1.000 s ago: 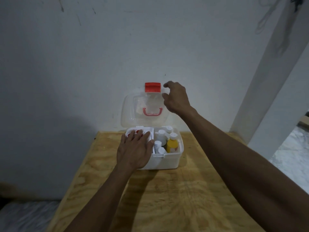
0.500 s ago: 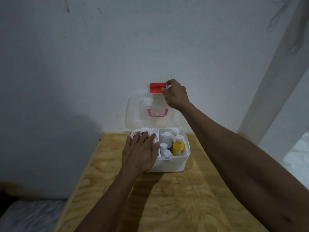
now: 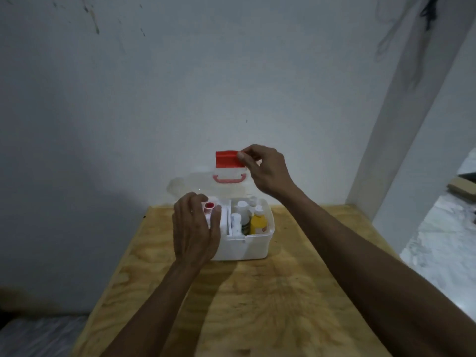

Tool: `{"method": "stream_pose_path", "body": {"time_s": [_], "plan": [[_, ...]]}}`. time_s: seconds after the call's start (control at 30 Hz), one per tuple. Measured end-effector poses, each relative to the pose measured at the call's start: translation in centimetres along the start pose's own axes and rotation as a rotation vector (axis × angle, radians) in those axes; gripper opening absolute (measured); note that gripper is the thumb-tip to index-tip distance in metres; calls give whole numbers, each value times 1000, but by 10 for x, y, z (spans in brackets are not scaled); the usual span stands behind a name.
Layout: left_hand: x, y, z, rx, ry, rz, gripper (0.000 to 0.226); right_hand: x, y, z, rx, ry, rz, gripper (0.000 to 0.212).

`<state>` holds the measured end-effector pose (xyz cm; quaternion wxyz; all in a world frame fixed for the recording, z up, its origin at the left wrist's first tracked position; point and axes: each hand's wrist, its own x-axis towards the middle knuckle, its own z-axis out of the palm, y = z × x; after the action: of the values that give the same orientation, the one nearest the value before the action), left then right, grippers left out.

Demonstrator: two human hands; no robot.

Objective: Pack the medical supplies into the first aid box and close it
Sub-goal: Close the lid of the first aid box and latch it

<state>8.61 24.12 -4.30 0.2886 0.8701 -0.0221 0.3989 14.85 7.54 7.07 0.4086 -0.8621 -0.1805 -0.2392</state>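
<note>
A white first aid box stands at the far end of the wooden table. Its clear lid, with a red handle, is tilted partway forward over the box. My right hand pinches the red latch at the lid's top edge. My left hand rests on the box's left side, fingers apart, beside a small red-capped item. Inside on the right stand a yellow bottle and several white bottles.
A white wall rises right behind the box. A white pillar stands at the right, with pale marbled floor past it. The table's near half holds only my forearms.
My right hand went from the lid's right edge to the red latch and took hold of it. The lid has tipped forward from upright. My left hand stayed on the box.
</note>
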Motion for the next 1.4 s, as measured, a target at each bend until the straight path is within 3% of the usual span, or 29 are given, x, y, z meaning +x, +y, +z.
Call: {"method": "stream_pose_path", "body": {"time_s": [0.1, 0.3, 0.4, 0.57, 0.73, 0.83, 0.9, 0.97, 1.1, 1.4], "plan": [[3, 7, -14, -37, 159, -11, 29, -33, 3, 1, -26, -38, -40, 23], [11, -2, -24, -49, -121, 85, 34, -89, 15, 12, -45, -44, -102, 17], [8, -7, -24, -45, -242, 90, 44, -107, 27, 19, -100, -86, -171, 27], [3, -14, -24, -38, -299, 94, 46, -124, 42, 24, -182, -169, -186, 29], [-5, -18, -22, -3, -365, 79, 56, -134, 45, 22, -314, -283, -230, 46], [-10, -20, -20, 32, -410, 87, 64, -137, 43, 20, -275, -235, -231, 39], [-12, -22, -20, 52, -423, 122, 70, -135, 40, 21, -205, -132, -194, 37], [-14, -25, -20, 92, -423, 150, 74, -132, 40, 24, -216, -74, -92, 51], [-18, -32, -17, 59, -451, 90, 82, -132, 48, 39, -247, -176, 196, 83], [-25, -36, -7, -35, -447, 53, 81, -141, 55, 52, -145, -105, 230, 82]]}}
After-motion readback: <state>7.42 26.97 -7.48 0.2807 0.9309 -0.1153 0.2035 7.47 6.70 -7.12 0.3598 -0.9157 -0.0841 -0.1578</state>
